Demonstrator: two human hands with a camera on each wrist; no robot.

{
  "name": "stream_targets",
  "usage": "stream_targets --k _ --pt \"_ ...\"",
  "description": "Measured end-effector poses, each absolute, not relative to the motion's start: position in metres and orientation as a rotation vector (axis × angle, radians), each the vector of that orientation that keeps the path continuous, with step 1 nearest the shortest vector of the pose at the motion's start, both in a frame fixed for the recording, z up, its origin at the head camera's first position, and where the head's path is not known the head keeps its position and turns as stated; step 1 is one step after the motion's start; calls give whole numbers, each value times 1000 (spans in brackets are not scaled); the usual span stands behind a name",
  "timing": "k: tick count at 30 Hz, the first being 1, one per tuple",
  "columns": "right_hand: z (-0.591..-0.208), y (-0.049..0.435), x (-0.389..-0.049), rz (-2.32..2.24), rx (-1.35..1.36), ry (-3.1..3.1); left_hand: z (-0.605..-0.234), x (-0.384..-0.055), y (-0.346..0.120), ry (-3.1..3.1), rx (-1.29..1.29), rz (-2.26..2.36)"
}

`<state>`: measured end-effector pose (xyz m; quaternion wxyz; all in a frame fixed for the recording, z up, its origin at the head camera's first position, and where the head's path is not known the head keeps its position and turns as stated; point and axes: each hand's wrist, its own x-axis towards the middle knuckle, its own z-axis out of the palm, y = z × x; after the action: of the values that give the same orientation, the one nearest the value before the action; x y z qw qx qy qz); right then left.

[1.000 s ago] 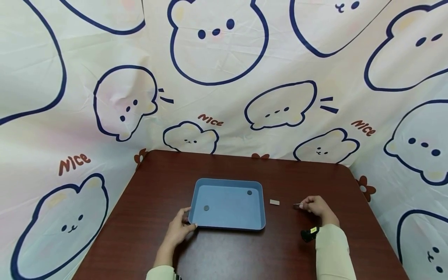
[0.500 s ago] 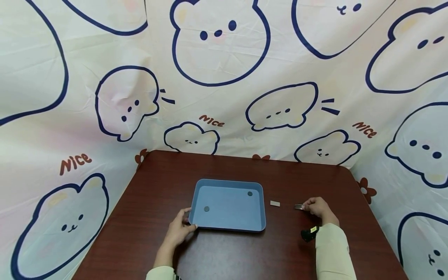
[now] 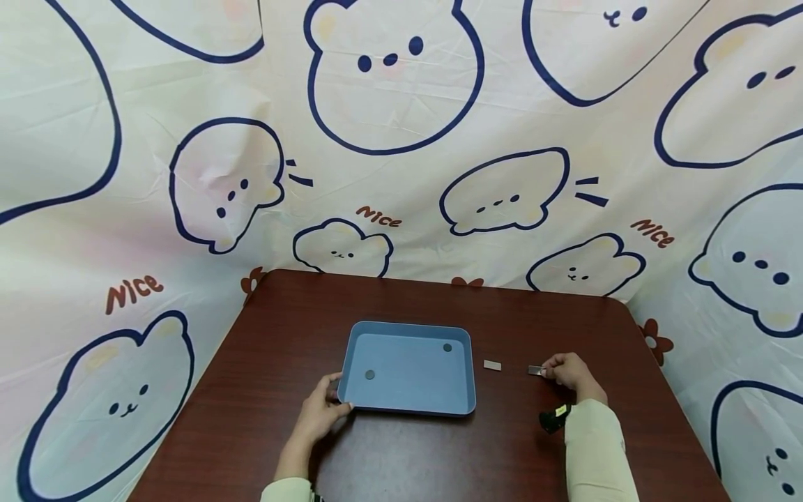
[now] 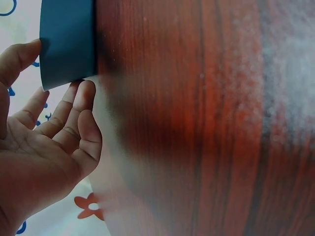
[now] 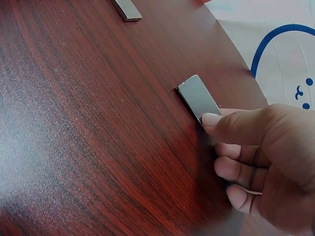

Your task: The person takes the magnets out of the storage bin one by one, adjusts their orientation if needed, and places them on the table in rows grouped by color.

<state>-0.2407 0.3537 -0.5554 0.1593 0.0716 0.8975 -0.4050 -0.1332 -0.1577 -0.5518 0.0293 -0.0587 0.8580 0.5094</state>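
My left hand (image 3: 316, 413) holds the near left corner of a shallow blue tray (image 3: 408, 404) on the table. In the left wrist view, the thumb (image 4: 18, 59) lies against one side of the tray's corner (image 4: 68, 44) and the fingers are on the other. Two small dark grey discs, one at front left (image 3: 370, 374) and one at back right (image 3: 447, 347), lie in the tray. Right of it, my right hand (image 3: 567, 369) pinches one end of a flat silver metal bar (image 5: 197, 96) between thumb and fingers. The bar's far end points toward the tray.
A second small silver bar (image 3: 492, 365) lies on the brown table (image 3: 426, 460) between the tray and my right hand. A black device with a yellow label (image 3: 555, 420) is at my right wrist. Patterned cloth (image 3: 401, 188) hangs behind and beside the table.
The bar in my right hand has turned from nearly edge-on to showing its broad face. My left hand and the tray have stayed in place.
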Motion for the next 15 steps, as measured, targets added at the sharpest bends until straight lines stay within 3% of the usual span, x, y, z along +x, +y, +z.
stream_targets --k 15 --pt "-531 338 -220 -1112 176 2670 -555 -133 -160 2643 -128 1582"
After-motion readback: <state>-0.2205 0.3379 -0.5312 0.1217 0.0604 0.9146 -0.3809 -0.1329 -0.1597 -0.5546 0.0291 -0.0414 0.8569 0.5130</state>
